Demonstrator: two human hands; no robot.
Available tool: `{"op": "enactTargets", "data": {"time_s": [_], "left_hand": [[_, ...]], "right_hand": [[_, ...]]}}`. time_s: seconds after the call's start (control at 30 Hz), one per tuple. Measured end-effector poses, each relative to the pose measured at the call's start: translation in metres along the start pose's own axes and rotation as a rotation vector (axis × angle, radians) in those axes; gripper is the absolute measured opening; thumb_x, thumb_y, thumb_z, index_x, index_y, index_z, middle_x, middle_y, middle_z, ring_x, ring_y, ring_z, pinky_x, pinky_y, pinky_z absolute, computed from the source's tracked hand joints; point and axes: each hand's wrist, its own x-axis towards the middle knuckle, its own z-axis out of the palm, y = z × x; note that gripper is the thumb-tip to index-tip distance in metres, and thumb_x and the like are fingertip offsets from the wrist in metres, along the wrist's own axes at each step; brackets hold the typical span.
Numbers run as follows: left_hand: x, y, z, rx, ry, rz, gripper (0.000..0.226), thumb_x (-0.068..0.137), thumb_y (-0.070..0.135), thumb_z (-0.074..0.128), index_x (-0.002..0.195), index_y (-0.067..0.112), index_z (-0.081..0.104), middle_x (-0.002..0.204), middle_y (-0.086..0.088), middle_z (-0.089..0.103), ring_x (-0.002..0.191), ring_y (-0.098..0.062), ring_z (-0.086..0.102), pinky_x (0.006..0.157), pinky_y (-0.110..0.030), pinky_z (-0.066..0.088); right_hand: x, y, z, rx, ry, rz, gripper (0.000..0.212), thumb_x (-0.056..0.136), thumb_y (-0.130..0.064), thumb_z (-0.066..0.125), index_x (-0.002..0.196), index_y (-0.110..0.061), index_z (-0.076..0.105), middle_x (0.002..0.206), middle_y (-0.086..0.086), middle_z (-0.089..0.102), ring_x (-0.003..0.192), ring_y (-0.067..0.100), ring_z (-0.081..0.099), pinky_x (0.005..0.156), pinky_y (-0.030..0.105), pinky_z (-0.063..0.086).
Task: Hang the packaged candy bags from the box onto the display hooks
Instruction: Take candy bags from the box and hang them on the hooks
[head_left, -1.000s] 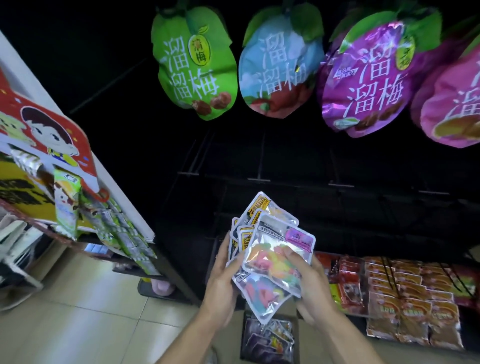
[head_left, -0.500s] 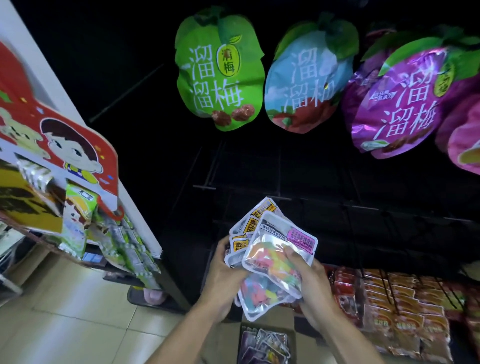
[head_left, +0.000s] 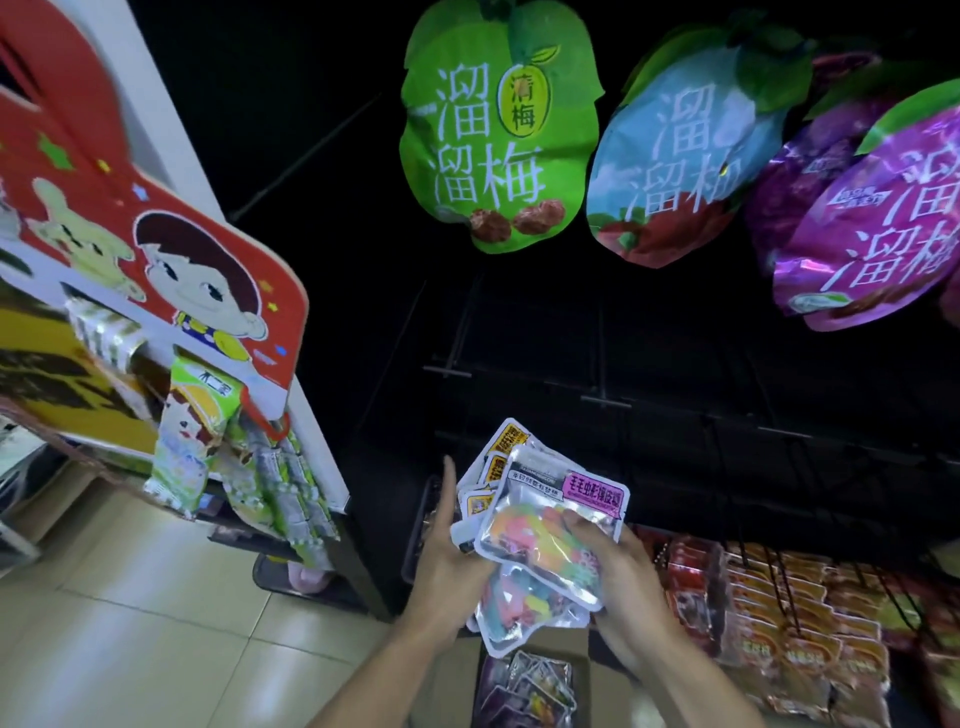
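Item: candy bags (head_left: 540, 525) — a fanned stack of flat clear pouches with silver sealed edges, bright gummy shapes in pink, orange, green and blue showing through. The front pouch carries a pink label strip with dark characters at its upper right; the pouches behind it show yellow-and-black labels at their top corners. The stack sits between my two hands, in front of the dark display rack.

Hands: my left hand (head_left: 449, 558) supports the stack from the left side and behind, thumb straight and pointing up, clear of the bags; the other fingers are hidden behind the pouches, so I cannot tell how they lie. My right hand (head_left: 615, 577) grips the front pouch, thumb curled over its face and fingers wrapped beneath its lower right edge.

Box (head_left: 524, 680): open cardboard, directly below the stack, more pouches lying inside.

Surroundings: bare black display hooks (head_left: 602, 384) project from the rack just above and behind the stack — dark open space lies between the bags and their tips. Large plum snack bags (head_left: 498, 135) in green, blue and purple hang well above. Red packets (head_left: 769, 613) fill the lower hooks just right of my right hand. A red cartoon sign (head_left: 171, 260) and green packets hang on the shelf end to the left, well apart.
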Motion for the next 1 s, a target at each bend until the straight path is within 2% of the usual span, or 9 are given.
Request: {"op": "enactTargets", "data": {"time_s": [0.1, 0.2, 0.3, 0.53, 0.6, 0.67, 0.77, 0.87, 1.0], "left_hand": [[0.001, 0.001, -0.004, -0.137, 0.001, -0.046, 0.102, 0.071, 0.019, 0.093, 0.151, 0.040, 0.033, 0.134, 0.006, 0.069, 0.120, -0.011, 0.068, 0.089, -0.028, 0.059], [0.001, 0.001, -0.010, -0.089, -0.008, -0.044, 0.073, 0.081, 0.000, 0.083, 0.142, 0.028, 0.054, 0.126, 0.000, 0.074, 0.116, -0.021, 0.072, 0.085, -0.033, 0.061], [0.000, 0.000, -0.015, -0.070, 0.035, -0.076, 0.067, 0.081, -0.005, 0.081, 0.135, 0.027, 0.059, 0.121, -0.005, 0.076, 0.110, -0.028, 0.074, 0.088, -0.048, 0.062], [-0.005, -0.009, -0.035, -0.227, 0.098, -0.183, 0.043, 0.084, -0.005, 0.075, 0.123, 0.010, 0.065, 0.114, -0.024, 0.074, 0.100, -0.045, 0.073, 0.086, -0.055, 0.060], [-0.007, -0.013, -0.036, -0.253, 0.098, -0.207, 0.048, 0.079, 0.001, 0.081, 0.123, 0.013, 0.066, 0.116, -0.024, 0.074, 0.102, -0.046, 0.072, 0.091, -0.060, 0.057], [-0.009, -0.014, -0.034, -0.217, 0.068, -0.196, 0.045, 0.074, 0.006, 0.081, 0.116, 0.020, 0.072, 0.114, -0.021, 0.075, 0.103, -0.044, 0.073, 0.091, -0.058, 0.058], [-0.012, -0.016, -0.028, -0.175, 0.078, -0.198, 0.047, 0.068, 0.005, 0.081, 0.111, 0.019, 0.070, 0.109, -0.020, 0.076, 0.099, -0.040, 0.075, 0.087, -0.053, 0.061], [-0.015, -0.015, -0.027, -0.190, 0.058, -0.181, 0.057, 0.071, 0.001, 0.081, 0.123, 0.016, 0.063, 0.111, -0.018, 0.077, 0.102, -0.041, 0.074, 0.090, -0.057, 0.059], [-0.012, -0.011, -0.023, -0.239, 0.053, -0.146, 0.097, 0.080, -0.008, 0.078, 0.140, 0.055, 0.035, 0.124, -0.004, 0.075, 0.113, -0.031, 0.072, 0.095, -0.057, 0.057]], "right_hand": [[0.000, -0.002, 0.004, 0.003, -0.034, 0.015, 0.042, 0.095, -0.017, 0.067, 0.132, 0.002, 0.057, 0.113, 0.021, 0.075, 0.100, 0.041, 0.074, 0.068, 0.042, 0.062], [-0.002, -0.004, 0.010, -0.036, -0.039, -0.012, 0.030, 0.098, -0.017, 0.063, 0.121, 0.002, 0.067, 0.109, 0.022, 0.076, 0.096, 0.041, 0.075, 0.074, 0.043, 0.062], [-0.003, -0.004, 0.013, -0.039, -0.009, -0.054, 0.027, 0.100, -0.018, 0.061, 0.120, -0.004, 0.071, 0.112, 0.019, 0.076, 0.101, 0.040, 0.074, 0.093, 0.054, 0.057], [0.000, -0.021, 0.016, 0.027, -0.011, -0.011, 0.027, 0.099, -0.020, 0.061, 0.115, 0.001, 0.067, 0.096, 0.020, 0.078, 0.079, 0.032, 0.077, 0.070, 0.040, 0.061], [0.003, -0.021, 0.018, -0.029, 0.002, -0.010, 0.021, 0.099, -0.018, 0.061, 0.109, -0.001, 0.070, 0.086, 0.017, 0.078, 0.069, 0.028, 0.076, 0.058, 0.034, 0.061], [0.006, -0.017, 0.021, -0.086, 0.002, -0.010, 0.018, 0.100, -0.018, 0.061, 0.104, -0.005, 0.071, 0.086, 0.015, 0.079, 0.069, 0.028, 0.076, 0.059, 0.036, 0.063], [0.012, -0.007, 0.025, -0.180, 0.034, -0.017, 0.034, 0.088, -0.040, 0.073, 0.111, -0.015, 0.074, 0.101, 0.010, 0.080, 0.094, 0.033, 0.076, 0.093, 0.056, 0.058], [0.020, 0.002, 0.024, -0.273, 0.029, -0.037, 0.053, 0.068, -0.066, 0.075, 0.111, -0.037, 0.077, 0.115, -0.003, 0.077, 0.114, 0.031, 0.070, 0.110, 0.059, 0.044], [0.032, 0.015, 0.015, -0.198, 0.114, -0.009, 0.069, 0.063, -0.079, 0.078, 0.110, -0.029, 0.075, 0.110, 0.006, 0.076, 0.112, 0.035, 0.069, 0.105, 0.060, 0.048]]}}
